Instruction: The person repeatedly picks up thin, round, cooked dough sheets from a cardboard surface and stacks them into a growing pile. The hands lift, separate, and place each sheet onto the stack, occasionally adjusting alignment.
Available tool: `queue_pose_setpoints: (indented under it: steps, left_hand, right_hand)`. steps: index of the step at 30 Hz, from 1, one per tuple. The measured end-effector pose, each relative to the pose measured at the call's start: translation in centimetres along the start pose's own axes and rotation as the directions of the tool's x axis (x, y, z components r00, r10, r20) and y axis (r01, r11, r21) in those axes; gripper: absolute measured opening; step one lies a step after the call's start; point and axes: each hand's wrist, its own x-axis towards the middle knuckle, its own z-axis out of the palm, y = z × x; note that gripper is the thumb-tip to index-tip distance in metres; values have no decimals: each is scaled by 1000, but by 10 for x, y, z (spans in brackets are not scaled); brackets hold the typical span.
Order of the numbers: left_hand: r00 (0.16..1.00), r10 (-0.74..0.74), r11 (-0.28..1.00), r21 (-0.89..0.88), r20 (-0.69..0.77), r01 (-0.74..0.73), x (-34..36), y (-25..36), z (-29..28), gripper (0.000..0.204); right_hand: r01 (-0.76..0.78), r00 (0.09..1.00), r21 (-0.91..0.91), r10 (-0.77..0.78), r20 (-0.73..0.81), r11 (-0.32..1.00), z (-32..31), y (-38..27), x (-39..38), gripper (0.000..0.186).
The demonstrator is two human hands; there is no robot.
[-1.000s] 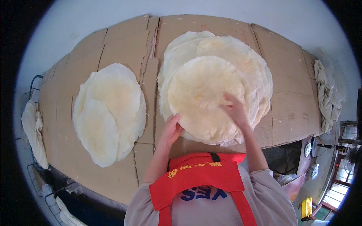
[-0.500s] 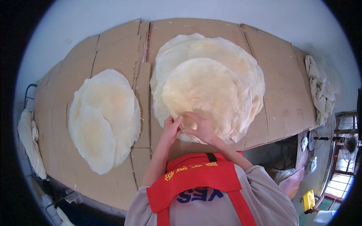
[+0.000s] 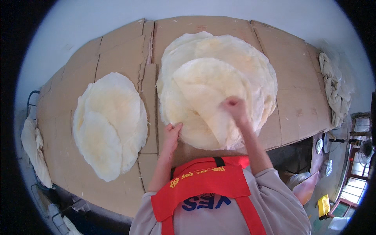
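Observation:
A large stack of thin, pale, roughly round flatbread-like sheets (image 3: 262, 86) lies in front of me. The smaller top sheet (image 3: 211, 82) is partly peeled back, with a crease running from its upper left down to the near edge. My right hand (image 3: 235, 109), blurred and fist-like, is closed over the stack at the lifted flap of that sheet. At the stack's near left edge, my left hand (image 3: 171, 132) pinches the rim of the sheets between thumb and fingers. Which layers it grips is hidden.
Overlapping cardboard (image 3: 301, 94) covers the table. A smaller pile of similar sheets (image 3: 113, 113) lies to the left. Bundled cloth hangs at the right end (image 3: 333, 90) and left end (image 3: 35, 152). A white wall (image 3: 196, 8) stands behind.
My hands were together at the near edge of the top sheet. My right hand has since moved up and right with the flap, folding it back, while the left stays near the rim.

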Motion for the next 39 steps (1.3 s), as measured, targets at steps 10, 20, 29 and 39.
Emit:
queue_pose_setpoints:
  steps: [10,20,29,39]
  left_hand:
    - [992,3,999,-37,-130,-8,23,55,19,35]
    - [975,-106,985,-153,-195,77,53,11,-30,35]
    - [981,-96,992,-102,-169,79,50,16,-19,38]
    - [963,-18,986,-157,270,62,-9,18,-38,40]
  right_hand:
    - [214,974,-675,-99,205,707,94,-17,0,35]
    - [-166,983,528,179,27,833,-217,81,62,26]
    - [-79,809,97,121,-576,992,-378,-65,15,36]
    - [390,882,129,-410,232,912,8,-233,82,35]
